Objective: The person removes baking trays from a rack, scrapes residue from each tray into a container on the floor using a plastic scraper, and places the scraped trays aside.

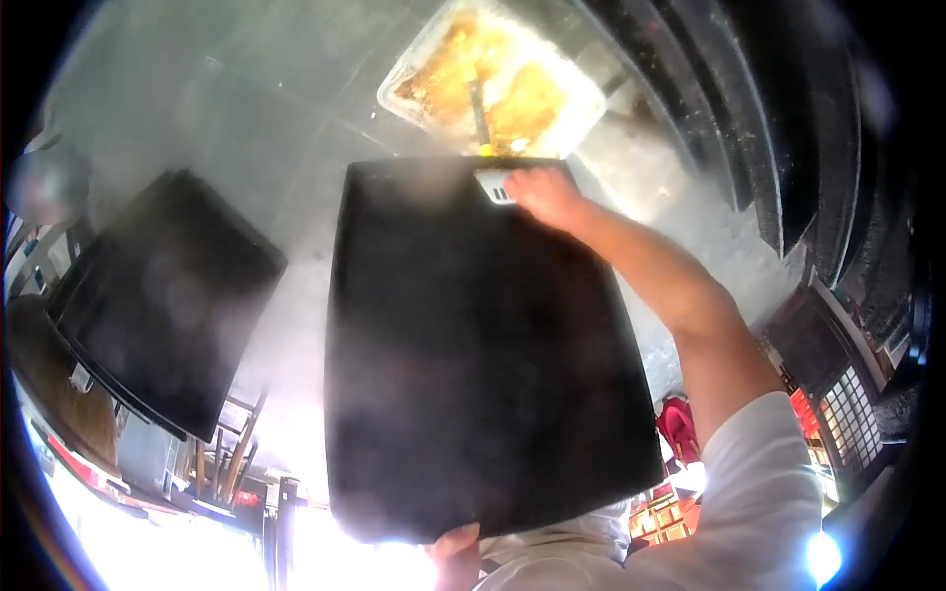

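A large black panel (483,355) fills the middle of the view, its near edge close to my body. My right hand (544,195) is at the panel's far edge, fingers closed round a small pale flat piece (495,187) with dark slots. At the near edge my left hand (456,545) holds the panel from below, with only a thumb and part of the hand showing. Just past the far edge lies a pale tray (394,91) of orange-brown material, with a dark and yellow handle (480,116) sticking out of it.
Another black panel (168,295) rests on a stand at the left. Several dark curved panels (769,118) line the upper right. A dark frame with a white grid (849,419) is at the lower right. Grey floor (246,89) shows behind.
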The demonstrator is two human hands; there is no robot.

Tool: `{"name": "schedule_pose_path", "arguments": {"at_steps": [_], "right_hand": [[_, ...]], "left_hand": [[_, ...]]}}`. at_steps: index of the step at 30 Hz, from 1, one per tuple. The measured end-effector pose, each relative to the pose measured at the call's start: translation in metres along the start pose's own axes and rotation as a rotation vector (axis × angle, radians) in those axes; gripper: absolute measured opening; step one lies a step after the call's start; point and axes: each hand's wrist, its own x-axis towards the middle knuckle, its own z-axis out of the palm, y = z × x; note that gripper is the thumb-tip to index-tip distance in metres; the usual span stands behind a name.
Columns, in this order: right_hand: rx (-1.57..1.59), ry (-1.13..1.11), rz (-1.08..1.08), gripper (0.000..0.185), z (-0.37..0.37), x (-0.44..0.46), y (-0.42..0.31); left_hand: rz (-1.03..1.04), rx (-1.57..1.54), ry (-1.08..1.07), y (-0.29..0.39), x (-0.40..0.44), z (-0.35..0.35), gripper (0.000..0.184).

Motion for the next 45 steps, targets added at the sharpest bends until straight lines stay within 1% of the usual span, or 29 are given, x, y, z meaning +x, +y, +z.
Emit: {"name": "schedule_pose_path", "arguments": {"at_steps": [1,2,3,5,6,9,10,11,13,15,17,20,21,23,24,25,27,28,31,33,35,36,39,40,42,45], "right_hand": [[-0.013,0.042,0.002,0.008,-0.004,0.004,-0.002],[-0.036,0.044,0.019,0.009,-0.015,0.012,0.0],[-0.03,0.11,0.028,0.009,-0.029,0.015,0.004],[-0.017,0.24,0.04,0.01,-0.069,0.019,0.006],[0.002,0.166,0.051,0.013,-0.094,0.016,0.004],[0.132,0.223,0.122,0.016,-0.132,-0.005,-0.014],[0.181,0.197,0.189,0.02,-0.138,-0.014,-0.02],[0.31,0.344,0.176,0.019,-0.143,-0.026,-0.027],[0.442,0.469,0.259,0.021,-0.158,-0.046,-0.042],[0.461,0.56,0.325,0.022,-0.176,-0.071,-0.058],[0.455,0.624,0.381,0.023,-0.203,-0.098,-0.07],[0.428,0.649,0.471,0.021,-0.25,-0.149,-0.1],[0.412,0.649,0.51,0.019,-0.267,-0.167,-0.111],[0.425,0.76,0.456,0.016,-0.306,-0.2,-0.133],[0.48,0.769,0.525,0.013,-0.309,-0.222,-0.138],[0.536,0.777,0.596,0.011,-0.317,-0.237,-0.144],[0.548,0.884,0.624,0.008,-0.348,-0.254,-0.163],[0.55,0.935,0.641,0.007,-0.362,-0.259,-0.17],[0.42,0.95,0.557,0.006,-0.376,-0.272,-0.179],[0.484,0.893,0.554,0.007,-0.377,-0.271,-0.187],[0.573,0.835,0.555,0.007,-0.37,-0.26,-0.195],[0.643,0.829,0.578,0.008,-0.361,-0.253,-0.198],[0.84,0.766,0.667,0.01,-0.353,-0.227,-0.219],[0.96,0.815,0.699,0.011,-0.352,-0.217,-0.228],[1.221,0.874,0.755,0.014,-0.346,-0.206,-0.254],[1.281,0.829,0.771,0.02,-0.35,-0.194,-0.287]], "left_hand": [[-0.042,-0.003,0.029,0.001,-0.003,0.002,0.034],[-0.062,0.024,0.023,0.001,-0.004,-0.002,0.034],[-0.082,0.052,0.016,0.001,-0.004,-0.005,0.034],[-0.077,0.165,-0.03,0.0,-0.008,-0.03,0.048],[0.019,0.298,-0.033,0.005,-0.011,-0.023,0.042],[0.046,0.132,0.058,0.017,-0.022,-0.008,0.028],[0.051,0.145,0.059,0.021,-0.025,-0.002,0.023],[0.055,0.159,0.062,0.027,-0.026,0.004,0.018],[0.054,0.195,0.074,0.034,-0.036,0.008,0.009],[0.158,0.285,0.025,0.038,-0.027,0.003,0.011],[0.15,0.166,0.005,0.043,-0.026,0.009,0.019],[0.259,0.363,-0.087,0.065,-0.053,0.029,0.022],[0.284,0.364,-0.127,0.069,-0.063,0.033,0.022],[0.336,0.365,-0.201,0.077,-0.085,0.04,0.022],[0.396,0.332,-0.282,0.083,-0.103,0.048,0.023],[0.399,0.378,-0.302,0.087,-0.116,0.052,0.027],[0.399,0.475,-0.345,0.091,-0.133,0.055,0.035],[0.393,0.467,-0.382,0.089,-0.136,0.054,0.037],[0.56,0.532,-0.297,0.099,-0.168,0.081,0.035],[0.553,0.522,-0.282,0.104,-0.144,0.054,0.029],[0.535,0.478,-0.281,0.112,-0.127,0.035,0.026],[0.569,0.468,-0.247,0.116,-0.13,0.036,0.021],[0.54,0.582,-0.207,0.136,-0.114,0.014,0.019],[0.58,0.557,-0.148,0.143,-0.116,0.016,0.018],[0.589,0.593,-0.151,0.163,-0.097,-0.011,0.02],[0.634,0.582,-0.114,0.197,-0.075,-0.047,0.021]]}}
